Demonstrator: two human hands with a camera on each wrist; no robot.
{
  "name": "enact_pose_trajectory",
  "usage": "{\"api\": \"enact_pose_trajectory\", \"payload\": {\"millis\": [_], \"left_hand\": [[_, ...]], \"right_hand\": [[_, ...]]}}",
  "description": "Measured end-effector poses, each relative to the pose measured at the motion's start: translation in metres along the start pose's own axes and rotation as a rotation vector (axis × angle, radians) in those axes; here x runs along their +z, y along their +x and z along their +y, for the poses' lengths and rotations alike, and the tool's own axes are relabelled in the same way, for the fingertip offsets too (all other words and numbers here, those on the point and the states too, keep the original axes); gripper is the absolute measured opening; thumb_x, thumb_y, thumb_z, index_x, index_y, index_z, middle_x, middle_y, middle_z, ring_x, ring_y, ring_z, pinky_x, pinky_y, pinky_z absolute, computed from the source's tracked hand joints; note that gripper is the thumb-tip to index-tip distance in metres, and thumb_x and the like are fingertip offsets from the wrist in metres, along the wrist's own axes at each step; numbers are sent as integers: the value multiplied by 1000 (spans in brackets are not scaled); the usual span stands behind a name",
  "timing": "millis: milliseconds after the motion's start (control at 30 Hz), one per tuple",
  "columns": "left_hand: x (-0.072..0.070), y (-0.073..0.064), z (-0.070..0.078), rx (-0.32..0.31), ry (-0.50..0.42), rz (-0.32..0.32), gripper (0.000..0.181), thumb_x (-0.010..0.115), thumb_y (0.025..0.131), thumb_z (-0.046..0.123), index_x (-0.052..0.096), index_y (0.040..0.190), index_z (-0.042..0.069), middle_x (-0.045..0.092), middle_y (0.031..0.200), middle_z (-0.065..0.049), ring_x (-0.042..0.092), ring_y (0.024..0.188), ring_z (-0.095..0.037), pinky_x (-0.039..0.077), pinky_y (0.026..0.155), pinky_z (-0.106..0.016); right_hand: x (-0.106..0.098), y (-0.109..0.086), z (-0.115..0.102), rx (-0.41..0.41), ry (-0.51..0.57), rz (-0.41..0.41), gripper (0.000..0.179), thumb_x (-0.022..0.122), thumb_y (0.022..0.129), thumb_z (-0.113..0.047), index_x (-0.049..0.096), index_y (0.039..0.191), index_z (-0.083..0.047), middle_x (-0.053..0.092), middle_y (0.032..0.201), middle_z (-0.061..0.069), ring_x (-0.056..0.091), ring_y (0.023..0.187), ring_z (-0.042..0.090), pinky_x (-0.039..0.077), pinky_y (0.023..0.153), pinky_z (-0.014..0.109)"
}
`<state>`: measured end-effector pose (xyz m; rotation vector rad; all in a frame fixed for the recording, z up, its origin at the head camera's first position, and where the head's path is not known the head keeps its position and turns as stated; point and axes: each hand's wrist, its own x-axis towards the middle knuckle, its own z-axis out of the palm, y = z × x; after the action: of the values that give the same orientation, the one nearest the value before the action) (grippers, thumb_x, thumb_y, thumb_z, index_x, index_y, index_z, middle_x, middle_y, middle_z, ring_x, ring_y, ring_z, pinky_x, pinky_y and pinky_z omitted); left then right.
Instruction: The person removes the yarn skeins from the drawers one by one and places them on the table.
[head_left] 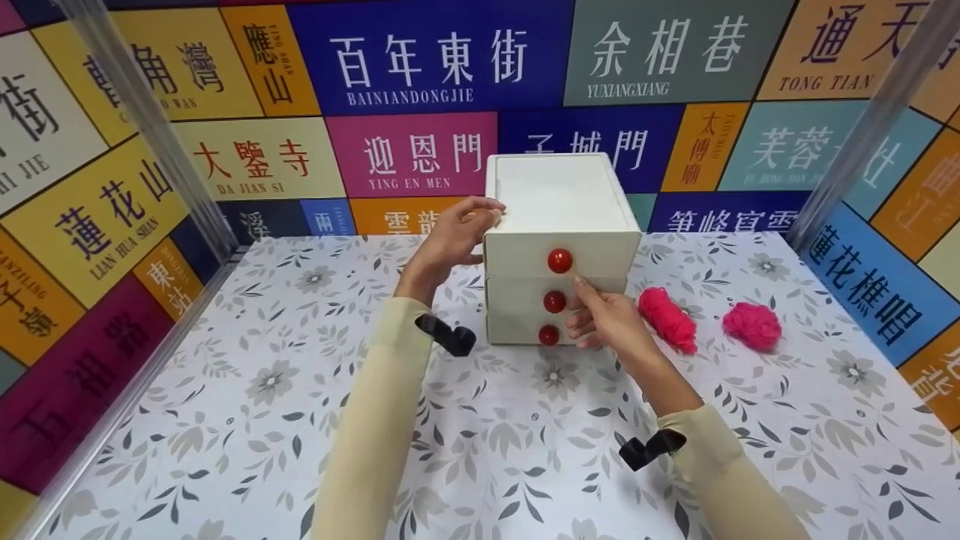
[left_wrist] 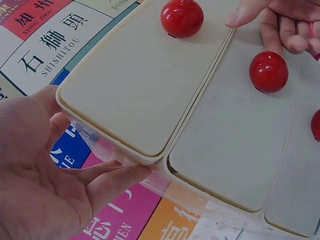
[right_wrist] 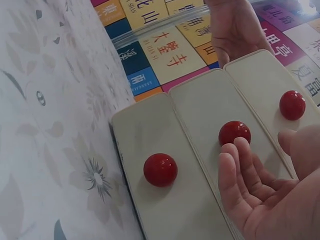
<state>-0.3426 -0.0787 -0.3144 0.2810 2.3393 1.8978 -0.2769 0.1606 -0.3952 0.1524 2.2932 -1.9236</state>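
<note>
Your left hand (head_left: 454,232), unclenched, rests against the left side of a white three-drawer box (head_left: 525,251) on a floral-patterned cloth (head_left: 465,465). Your right hand (head_left: 611,319), loosely bent and released, is at the middle red knob (head_left: 554,301), contact unclear. Farther right lie an elongated pink bundle (head_left: 667,320) and a rounder pink bundle (head_left: 752,326).

The left forearm (head_left: 379,405) and right forearm (head_left: 724,457), both sleeved, reach toward the counter's (head_left: 240,450) far edge. The left grip (head_left: 455,234), near that edge, spreads its loosely bent fingers. The right grip (head_left: 613,319), farther from it, extends its thumb, fingers gently curled.
</note>
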Motion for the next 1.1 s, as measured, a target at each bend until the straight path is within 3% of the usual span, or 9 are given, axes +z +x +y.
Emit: {"api": "enact_pose_trajectory", "payload": {"millis": [133,367,600,800,1100], "left_hand": [[0,0,0,-1,-2,5,25,53,104,31,62,124,19,63,134,-11,64,120,-30,52,100,-59],[1,-1,0,12,-14,1,26,54,104,32,62,125,18,64,130,-11,66,116,-29,54,99,-55],[2,-1,0,7,-16,15,25,54,103,31,62,123,17,66,127,-12,67,112,-28,55,98,-56],[3,0,-1,8,-21,15,25,54,103,31,63,123,17,66,126,-12,67,110,-28,55,98,-56],[2,0,-1,12,-18,11,26,54,104,30,62,124,17,65,127,-12,66,111,-28,55,97,-55]], "right_hand": [[1,3,5,44,44,-78,64,42,103,-55,59,118,5,68,78,0,67,68,13,59,60,25],[6,7,15,98,300,-217,51,44,104,-49,53,119,-1,74,85,4,69,69,14,60,64,27],[12,11,17,151,495,-302,50,46,105,-45,61,116,1,74,87,6,69,71,14,61,66,25],[15,11,18,162,553,-330,46,46,105,-42,63,112,0,74,86,6,68,70,14,60,65,24],[15,8,19,146,548,-350,42,46,106,-39,65,106,-1,73,84,6,68,71,15,60,66,24]]}}
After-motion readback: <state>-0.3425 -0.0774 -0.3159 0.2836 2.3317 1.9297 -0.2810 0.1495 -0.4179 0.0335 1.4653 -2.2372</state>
